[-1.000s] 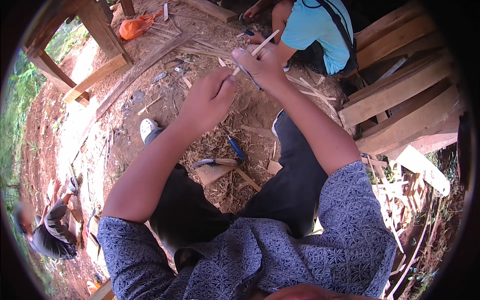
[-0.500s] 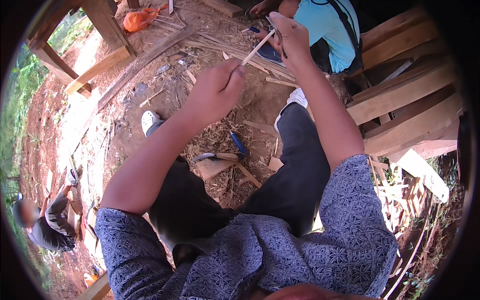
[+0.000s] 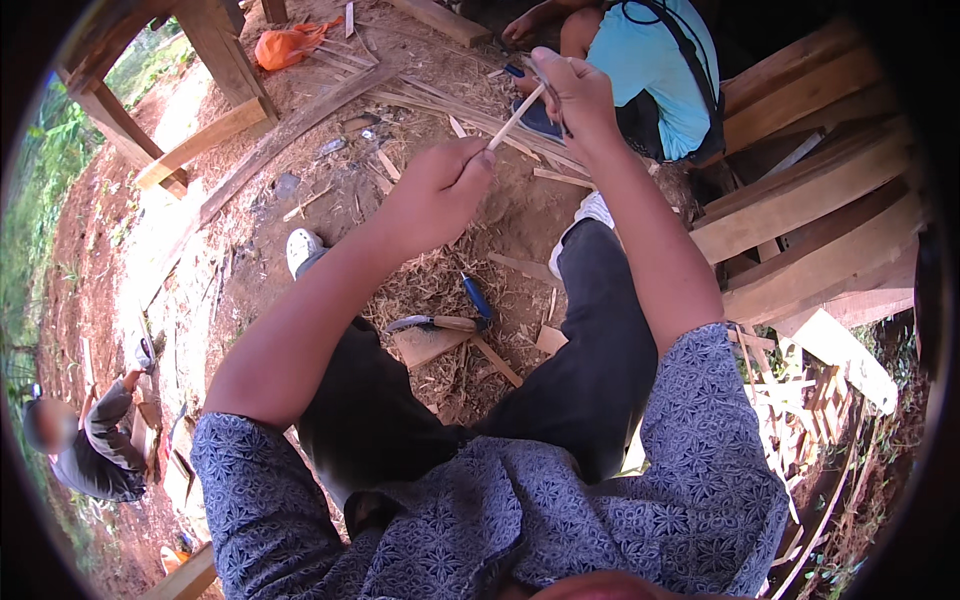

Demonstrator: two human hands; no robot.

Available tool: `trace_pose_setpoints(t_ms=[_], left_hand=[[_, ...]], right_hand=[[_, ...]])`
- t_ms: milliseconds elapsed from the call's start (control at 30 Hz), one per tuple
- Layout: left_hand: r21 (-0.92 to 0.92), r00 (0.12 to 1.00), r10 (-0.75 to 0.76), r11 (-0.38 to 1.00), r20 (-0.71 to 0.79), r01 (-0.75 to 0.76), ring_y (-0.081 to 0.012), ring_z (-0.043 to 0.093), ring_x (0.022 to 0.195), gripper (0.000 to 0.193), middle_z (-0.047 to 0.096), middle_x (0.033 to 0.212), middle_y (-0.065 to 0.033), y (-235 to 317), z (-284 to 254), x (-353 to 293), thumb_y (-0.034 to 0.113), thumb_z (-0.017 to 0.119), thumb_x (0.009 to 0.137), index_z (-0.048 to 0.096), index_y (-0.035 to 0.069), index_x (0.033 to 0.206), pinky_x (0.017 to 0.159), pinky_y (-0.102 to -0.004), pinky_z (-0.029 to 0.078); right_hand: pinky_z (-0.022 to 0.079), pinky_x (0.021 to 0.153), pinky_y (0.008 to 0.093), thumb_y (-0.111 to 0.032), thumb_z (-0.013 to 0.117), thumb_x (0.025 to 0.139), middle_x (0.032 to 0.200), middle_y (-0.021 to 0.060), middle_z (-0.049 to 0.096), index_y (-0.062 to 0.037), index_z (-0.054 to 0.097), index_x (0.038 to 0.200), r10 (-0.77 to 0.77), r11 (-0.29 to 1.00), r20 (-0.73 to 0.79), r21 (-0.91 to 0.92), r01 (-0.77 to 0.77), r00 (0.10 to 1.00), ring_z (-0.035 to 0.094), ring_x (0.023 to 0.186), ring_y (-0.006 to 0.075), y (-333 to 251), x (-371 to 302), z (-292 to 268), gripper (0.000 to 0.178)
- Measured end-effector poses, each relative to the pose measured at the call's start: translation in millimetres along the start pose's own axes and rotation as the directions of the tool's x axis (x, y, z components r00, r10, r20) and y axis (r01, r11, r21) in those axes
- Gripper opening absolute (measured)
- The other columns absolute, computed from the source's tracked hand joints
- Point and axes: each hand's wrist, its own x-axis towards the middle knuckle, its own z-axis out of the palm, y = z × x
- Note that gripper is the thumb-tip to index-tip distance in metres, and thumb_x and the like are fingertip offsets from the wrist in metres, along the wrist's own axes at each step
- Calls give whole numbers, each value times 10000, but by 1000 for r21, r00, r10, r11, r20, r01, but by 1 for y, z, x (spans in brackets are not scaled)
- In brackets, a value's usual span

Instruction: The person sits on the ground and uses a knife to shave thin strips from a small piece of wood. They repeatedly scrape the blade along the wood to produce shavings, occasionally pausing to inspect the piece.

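My left hand (image 3: 440, 195) is closed in a fist around a thin pale wooden stick (image 3: 517, 117), which slants up to the right. At the stick's far end my right hand (image 3: 580, 98) is closed, with a thin grey and dark tool (image 3: 563, 122) partly showing between its fingers; its kind is hidden. Below the hands, on the ground between my legs, lies a curved knife (image 3: 452, 323) with a wooden handle, resting partly over a flat wood piece (image 3: 425, 345). Touching its handle end is a blue-handled tool (image 3: 476, 296).
Wood shavings (image 3: 425, 285) cover the ground. A person in a light blue shirt (image 3: 650, 60) crouches ahead right, beside stacked beams (image 3: 810, 200). Long strips (image 3: 470, 115) and an orange bag (image 3: 285, 47) lie ahead. Another person (image 3: 100, 450) sits far left.
Both hands sit slightly lower in the view, still with the stick between them. The whole scene has shifted down a little too.
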Motion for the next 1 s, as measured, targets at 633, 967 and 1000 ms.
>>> trace_pose_setpoints(t_ms=[633,967,1000], left_hand=[[138,993,-35,990,112,19,-222,508,613,319,502,653,-124,14,-2,-6,244,483,1050,549,-3,859,626,-398,432],[179,998,46,982,49,-54,-439,610,664,297,583,689,-262,11,-1,-8,227,544,992,596,-36,865,632,-487,463],[184,997,59,981,59,-69,-441,612,664,297,584,690,-264,10,-2,-7,226,546,990,595,-38,864,635,-490,464]], right_hand=[[322,471,232,-346,716,923,533,-30,487,-90,551,639,18,998,75,66,-23,997,419,472,46,7,-16,1,416],[317,449,222,-326,719,937,536,-47,445,-117,531,658,83,996,206,-59,-72,975,404,451,37,10,-37,12,396],[317,448,220,-330,721,934,538,-46,451,-120,530,652,30,994,212,-112,-6,977,404,448,37,14,-34,9,399]])
